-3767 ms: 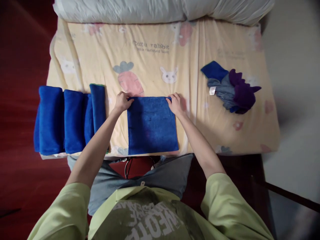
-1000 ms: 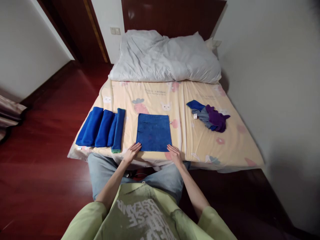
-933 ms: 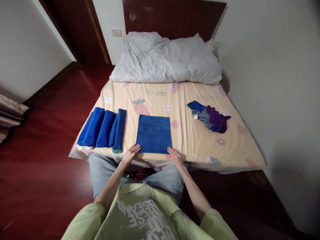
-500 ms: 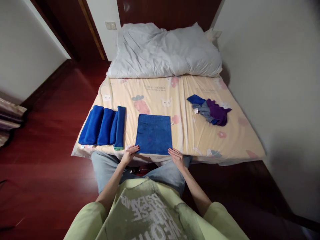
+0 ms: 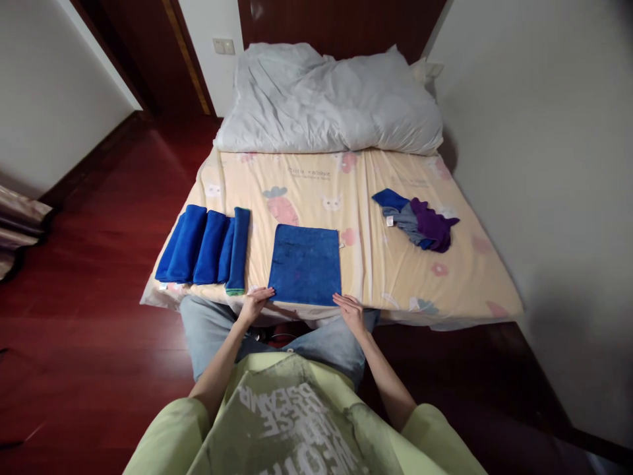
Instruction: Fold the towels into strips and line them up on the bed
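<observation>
A square blue towel [image 5: 305,265] lies flat on the bed near its front edge, a small white tag at its right side. At its near left corner my left hand [image 5: 255,303] is closed on the cloth, fingertips over the edge. My right hand [image 5: 350,311] grips the near right corner in the same way, fingers close together on top. Both thumbs are hard to make out. To the left stand out several rolled or folded blue towels [image 5: 208,247], side by side. The nearest roll to me, a darker blue towel [image 5: 239,251], has a green edge.
A crumpled pile of purple, grey and blue cloths [image 5: 420,221] lies on the right of the bed. Across the head of the bed rests a white quilt [image 5: 326,99]. The patterned sheet [image 5: 395,264] covers the mattress, and walls rise on both sides.
The view has shifted very slightly. Both hands stay at the near corners of the blue towel, and the towels and cloths keep their places.
</observation>
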Motion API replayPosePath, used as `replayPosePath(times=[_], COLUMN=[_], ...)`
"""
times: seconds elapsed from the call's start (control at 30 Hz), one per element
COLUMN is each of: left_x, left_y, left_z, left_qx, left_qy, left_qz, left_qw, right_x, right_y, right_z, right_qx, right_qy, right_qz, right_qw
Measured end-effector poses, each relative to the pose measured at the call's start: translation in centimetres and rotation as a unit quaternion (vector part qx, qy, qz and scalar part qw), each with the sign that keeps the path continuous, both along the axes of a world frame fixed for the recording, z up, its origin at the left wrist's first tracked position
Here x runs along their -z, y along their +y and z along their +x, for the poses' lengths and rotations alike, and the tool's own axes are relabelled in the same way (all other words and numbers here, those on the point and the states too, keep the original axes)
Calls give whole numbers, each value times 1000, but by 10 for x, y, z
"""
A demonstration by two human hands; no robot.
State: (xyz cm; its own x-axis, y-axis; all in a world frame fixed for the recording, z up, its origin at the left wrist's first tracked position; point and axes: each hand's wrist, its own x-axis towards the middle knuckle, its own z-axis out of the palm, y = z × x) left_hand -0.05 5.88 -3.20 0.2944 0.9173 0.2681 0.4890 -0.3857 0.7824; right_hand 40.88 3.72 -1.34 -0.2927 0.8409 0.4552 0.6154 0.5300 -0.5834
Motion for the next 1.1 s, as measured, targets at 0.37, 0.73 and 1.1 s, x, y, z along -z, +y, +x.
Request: replayPosePath(times=[0.37,0.73,1.1], left_x=[-23,-40,-39], left_y=[7,37,53], left_z=[6,25,31], left_qx=[-67,-159,-180], left_qy=[3,14,79], left_qz=[-64,-86,-101], left_qw=[996,983,975], right_x=[-3,17,17], right_y=[10,52,65], right_z=[0,-6,-12], right_qx=[83,190,255], right_qy=[97,155,93], right_qz=[-131,-182,-186], right_qw=[983,952,945])
